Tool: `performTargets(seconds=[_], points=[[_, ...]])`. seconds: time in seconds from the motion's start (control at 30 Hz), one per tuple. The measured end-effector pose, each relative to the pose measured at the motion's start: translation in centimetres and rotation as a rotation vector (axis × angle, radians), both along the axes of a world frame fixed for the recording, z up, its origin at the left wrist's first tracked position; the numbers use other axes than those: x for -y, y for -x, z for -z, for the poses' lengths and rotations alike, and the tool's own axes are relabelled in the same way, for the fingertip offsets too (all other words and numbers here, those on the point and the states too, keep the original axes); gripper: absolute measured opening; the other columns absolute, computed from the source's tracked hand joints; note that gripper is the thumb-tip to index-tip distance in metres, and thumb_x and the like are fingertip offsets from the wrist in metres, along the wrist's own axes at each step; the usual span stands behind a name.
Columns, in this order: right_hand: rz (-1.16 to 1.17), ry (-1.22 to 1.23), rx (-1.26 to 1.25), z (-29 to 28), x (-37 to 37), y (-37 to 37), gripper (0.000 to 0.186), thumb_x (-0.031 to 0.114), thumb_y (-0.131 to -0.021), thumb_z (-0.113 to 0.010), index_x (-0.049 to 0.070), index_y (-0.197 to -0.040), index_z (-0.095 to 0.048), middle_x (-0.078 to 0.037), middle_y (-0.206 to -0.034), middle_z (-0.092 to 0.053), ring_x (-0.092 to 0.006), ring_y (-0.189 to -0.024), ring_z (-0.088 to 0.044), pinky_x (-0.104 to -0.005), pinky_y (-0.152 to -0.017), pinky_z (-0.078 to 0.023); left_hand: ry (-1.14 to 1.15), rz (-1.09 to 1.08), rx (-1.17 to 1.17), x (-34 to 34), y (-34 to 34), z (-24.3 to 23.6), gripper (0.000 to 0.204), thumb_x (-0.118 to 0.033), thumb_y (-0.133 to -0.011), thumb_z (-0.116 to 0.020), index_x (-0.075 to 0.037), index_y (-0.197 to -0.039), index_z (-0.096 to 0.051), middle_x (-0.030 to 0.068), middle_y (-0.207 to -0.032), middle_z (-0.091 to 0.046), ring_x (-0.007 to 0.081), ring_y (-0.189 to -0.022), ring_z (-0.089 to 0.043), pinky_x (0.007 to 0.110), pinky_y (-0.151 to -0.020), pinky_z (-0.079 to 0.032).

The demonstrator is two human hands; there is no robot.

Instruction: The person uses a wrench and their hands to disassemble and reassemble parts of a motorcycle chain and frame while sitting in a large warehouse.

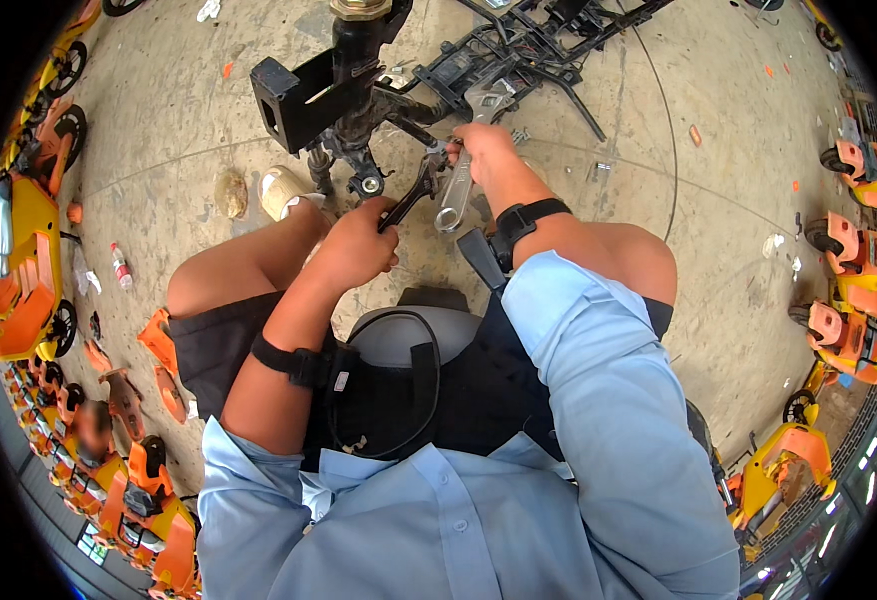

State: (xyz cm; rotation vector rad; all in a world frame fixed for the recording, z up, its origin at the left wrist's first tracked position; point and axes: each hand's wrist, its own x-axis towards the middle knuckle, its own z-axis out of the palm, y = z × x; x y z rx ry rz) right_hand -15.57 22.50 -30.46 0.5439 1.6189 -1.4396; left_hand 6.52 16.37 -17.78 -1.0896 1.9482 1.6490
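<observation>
My left hand (354, 245) is closed on a dark long-handled tool (414, 195), whose upper end reaches toward my right hand; its exact kind is unclear. My right hand (484, 150) grips a large silver wrench (456, 195), with the jaw end above my fingers and a holed end hanging below. Just beyond both hands stands a black metal column (354, 80) with a bracket (289, 105) and a lower fitting with a round hole (369, 183). The right fingertips are partly hidden beside the tools.
A black tubular frame (549, 75) lies on the concrete floor (729, 160) beyond my hands, with a thin cable near it. Yellow-orange small vehicles (24, 270) line both sides. A plastic bottle (121, 265) and orange parts (159, 340) lie at left. I sit between my bent knees.
</observation>
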Motion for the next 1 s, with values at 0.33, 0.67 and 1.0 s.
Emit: performTargets(seconds=[0.33, 0.67, 1.0], points=[[-0.002, -0.012, -0.019, 0.7, -0.1, 0.1, 0.019, -0.001, -0.092, -0.055, -0.015, -0.104, -0.056, -0.022, -0.086, -0.065, -0.0284, -0.061, -0.067, -0.0428, -0.046, -0.048, 0.067, -0.028, 0.019, -0.3, 1.2, 1.1, 0.04, -0.016, -0.096, -0.055, 0.003, -0.13, -0.052, 0.0078, -0.077, -0.061, 0.0142, -0.055, -0.056, 0.03, -0.05, -0.045], [-0.043, -0.02, 0.027, 0.9, -0.1, 0.3, 0.017, 0.0, -0.094, -0.056, -0.01, -0.107, -0.056, -0.019, -0.092, -0.063, -0.027, -0.065, -0.067, -0.0406, -0.05, -0.052, 0.223, -0.001, -0.057, -0.6, 1.2, 4.6, 0.04, -0.018, -0.095, -0.055, 0.004, -0.129, -0.054, 0.0089, -0.078, -0.062, 0.015, -0.058, -0.056, 0.032, -0.055, -0.046], [-0.02, -0.026, 0.073, 0.6, 0.0, 0.3, 0.016, -0.001, -0.094, -0.057, -0.009, -0.107, -0.055, -0.019, -0.096, -0.062, -0.0271, -0.067, -0.067, -0.0399, -0.051, -0.053, 0.247, 0.029, -0.01, -1.4, 1.8, 5.3, 0.037, -0.024, -0.099, -0.051, 0.005, -0.121, -0.059, 0.0185, -0.09, -0.065, 0.0288, -0.078, -0.06, 0.039, -0.072, -0.047]])
